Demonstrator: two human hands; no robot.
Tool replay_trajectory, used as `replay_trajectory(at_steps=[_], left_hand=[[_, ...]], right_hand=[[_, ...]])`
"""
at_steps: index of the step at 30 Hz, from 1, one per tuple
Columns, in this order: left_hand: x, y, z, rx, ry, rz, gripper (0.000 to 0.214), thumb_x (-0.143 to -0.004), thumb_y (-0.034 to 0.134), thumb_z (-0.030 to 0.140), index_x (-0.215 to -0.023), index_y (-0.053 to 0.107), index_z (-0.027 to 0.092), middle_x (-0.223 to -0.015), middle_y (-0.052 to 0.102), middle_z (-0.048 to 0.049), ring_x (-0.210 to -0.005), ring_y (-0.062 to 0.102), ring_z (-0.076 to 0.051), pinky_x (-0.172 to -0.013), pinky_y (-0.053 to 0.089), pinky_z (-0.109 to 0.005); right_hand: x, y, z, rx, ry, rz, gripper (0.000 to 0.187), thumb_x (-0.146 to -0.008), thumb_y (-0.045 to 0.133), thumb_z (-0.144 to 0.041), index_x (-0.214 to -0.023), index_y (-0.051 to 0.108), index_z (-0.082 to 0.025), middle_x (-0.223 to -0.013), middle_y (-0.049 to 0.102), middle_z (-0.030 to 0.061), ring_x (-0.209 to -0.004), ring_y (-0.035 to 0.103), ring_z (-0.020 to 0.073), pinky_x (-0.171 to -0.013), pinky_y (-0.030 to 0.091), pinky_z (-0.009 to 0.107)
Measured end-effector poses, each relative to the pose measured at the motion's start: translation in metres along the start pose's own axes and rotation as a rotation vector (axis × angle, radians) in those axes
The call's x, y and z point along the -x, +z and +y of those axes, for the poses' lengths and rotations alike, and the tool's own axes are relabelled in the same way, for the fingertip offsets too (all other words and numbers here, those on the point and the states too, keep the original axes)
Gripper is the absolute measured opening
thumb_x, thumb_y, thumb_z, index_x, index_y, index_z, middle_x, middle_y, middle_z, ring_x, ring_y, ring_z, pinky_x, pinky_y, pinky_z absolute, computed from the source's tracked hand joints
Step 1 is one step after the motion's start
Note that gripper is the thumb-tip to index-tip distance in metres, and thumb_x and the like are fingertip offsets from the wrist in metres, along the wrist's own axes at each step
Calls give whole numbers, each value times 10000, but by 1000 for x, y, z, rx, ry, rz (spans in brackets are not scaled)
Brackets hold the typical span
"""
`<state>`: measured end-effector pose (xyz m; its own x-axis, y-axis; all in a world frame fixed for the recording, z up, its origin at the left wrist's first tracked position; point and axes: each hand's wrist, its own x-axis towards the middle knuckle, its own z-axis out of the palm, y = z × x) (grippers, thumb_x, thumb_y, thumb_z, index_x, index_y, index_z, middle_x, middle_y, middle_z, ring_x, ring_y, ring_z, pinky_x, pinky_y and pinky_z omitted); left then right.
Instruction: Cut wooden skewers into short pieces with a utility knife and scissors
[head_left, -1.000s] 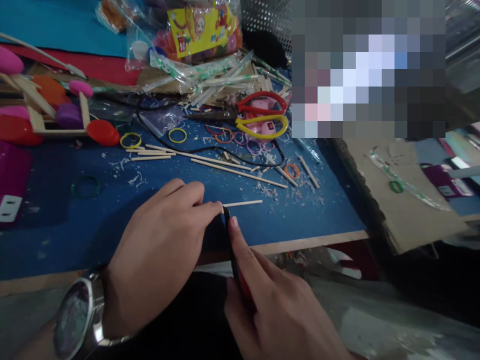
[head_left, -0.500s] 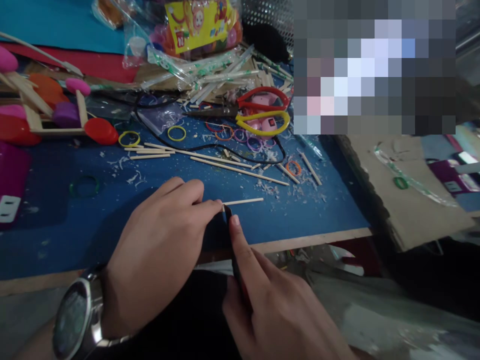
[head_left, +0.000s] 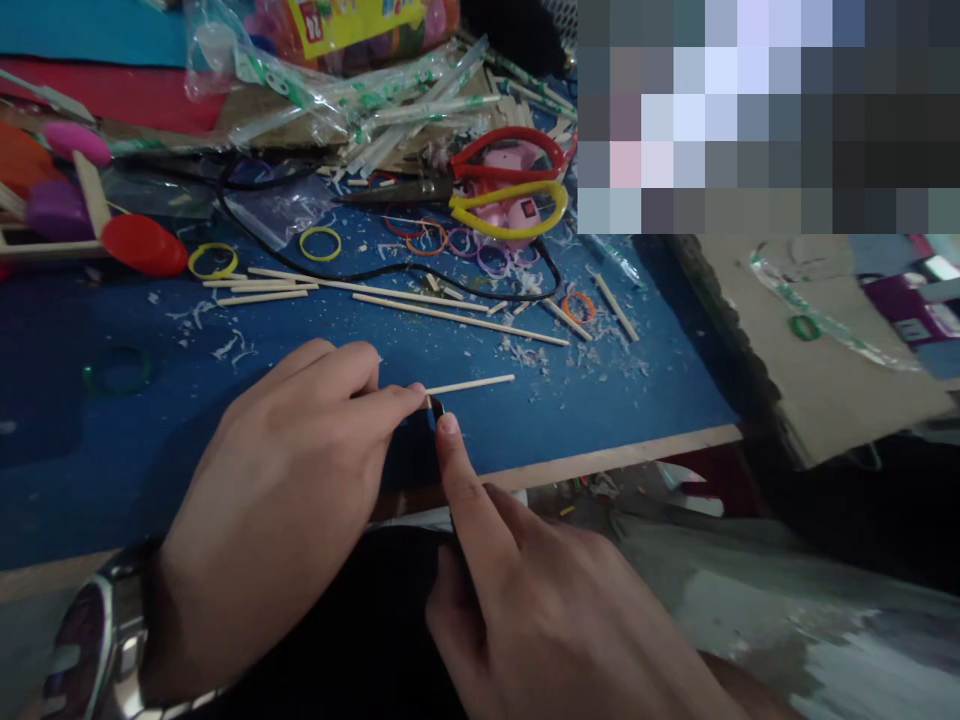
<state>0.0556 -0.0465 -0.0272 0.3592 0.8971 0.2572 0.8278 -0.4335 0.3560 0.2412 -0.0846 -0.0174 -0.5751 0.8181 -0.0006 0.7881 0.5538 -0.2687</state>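
Both hands work close together over the front edge of the blue table [head_left: 637,400], their fingertips nearly meeting but just apart. On the left hand [head_left: 281,490], thumb and forefinger are pinched on a thin wooden stick [head_left: 472,384], whose bare end points toward the table's right edge; the other end is hidden by the hand. Whether the stick touches the tabletop cannot be told. Fingers of the right hand [head_left: 529,585] are wrapped around a knife [head_left: 438,408], the forefinger stretched along its dark blade, which meets the stick right beside the left fingertips. Most of the knife's handle is covered by the hand. A metal watch [head_left: 90,650] sits on the left wrist.

Farther from the front edge, more wooden sticks [head_left: 461,320] lie in a loose row, with pale shavings [head_left: 529,352] scattered around them. An orange band [head_left: 565,305] lies near the right end of this row. Behind the sticks, a black cord [head_left: 390,270] curves across the table, and scissors [head_left: 450,188] with red and yellow handles rest over a pink plastic tool [head_left: 510,156]. Beyond these are clear straw wrappers [head_left: 427,110] in a heap. Toward the table's left edge lie a red spoon [head_left: 144,245] and a green band [head_left: 88,378]. Past the right edge is a sheet of cardboard [head_left: 840,400].
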Motion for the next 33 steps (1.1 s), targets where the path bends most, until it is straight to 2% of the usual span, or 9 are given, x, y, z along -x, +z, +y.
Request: replay_trajectory(at_steps=[3,10,16,27,30,33], left_hand=[[0,-1,0,9,1,5,268,-997,477,174,-887,718,207,-778,549,-27,-734,520,-209,-624,406,-364],[-1,0,1,-3,-1,2,257,-986,499,166,-863,721,212,-772,536,-26,-737,514,-215,-616,390,-364],[0,-1,2,-22,-3,4,261,-967,491,132,-872,719,215,-776,548,-24,-736,519,-211,-629,398,-360],[-2,1,0,-6,15,16,276,-1012,473,203,-894,723,197,-776,543,-19,-728,520,-191,-619,403,-338],[-1,1,0,-7,14,19,295,-1018,448,225,-904,719,203,-778,546,-22,-725,520,-194,-611,408,-346],[0,1,0,-17,20,15,314,-1027,429,260,-909,714,201,-780,548,-26,-721,514,-197,-600,414,-354]], right_hand=[[2,0,-1,22,-7,-9,708,-845,438,-133,-1505,400,120,-768,745,150,-383,581,190,-404,591,325],[5,0,1,42,16,-25,758,-831,467,-122,-1565,359,31,-833,763,147,-436,620,193,-398,566,297],[5,-1,1,90,1,-30,768,-786,479,-95,-1527,385,88,-736,726,115,-353,536,179,-324,507,301],[2,-3,2,129,-29,19,732,-772,506,-105,-1475,454,96,-783,759,103,-357,578,177,-289,475,294],[4,-5,5,51,-11,25,708,-820,488,-121,-1499,434,74,-809,766,98,-392,603,177,-339,525,295],[7,-6,7,-42,40,29,714,-875,453,-145,-1568,361,-1,-861,777,78,-453,647,170,-401,565,280]])
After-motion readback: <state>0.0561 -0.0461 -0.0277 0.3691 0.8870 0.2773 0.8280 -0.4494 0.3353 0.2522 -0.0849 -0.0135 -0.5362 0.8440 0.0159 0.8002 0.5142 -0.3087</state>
